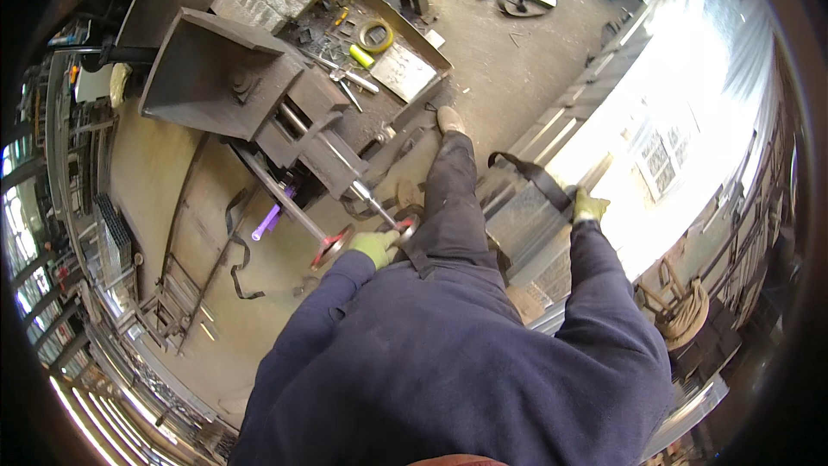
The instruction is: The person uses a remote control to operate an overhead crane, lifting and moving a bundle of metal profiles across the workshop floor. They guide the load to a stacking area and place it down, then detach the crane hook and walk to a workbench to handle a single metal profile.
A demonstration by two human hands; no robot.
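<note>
My left hand (375, 248), in a yellow-green glove, is closed at the rim of a red handwheel (407, 226). That wheel sits on the end of a shiny steel shaft (371, 198) running out of a heavy grey metal machine (297, 116). Just left of the hand is a second red handwheel (331, 248) on its own rod. Out to the right, my gloved right hand (591, 206) is closed on the end of a black strap (533, 174). The strap curves away from it over grey metal lengths. The glove hides part of the grip.
A tray-like bench (423, 93) holds a roll of yellow tape (376, 35), a lime-green cylinder (361, 56) and hand tools. Bright metal stock (664, 112) lies along the right. A purple object (267, 221) and a loose black strap (237, 276) are at left. A stool (683, 315) stands at right.
</note>
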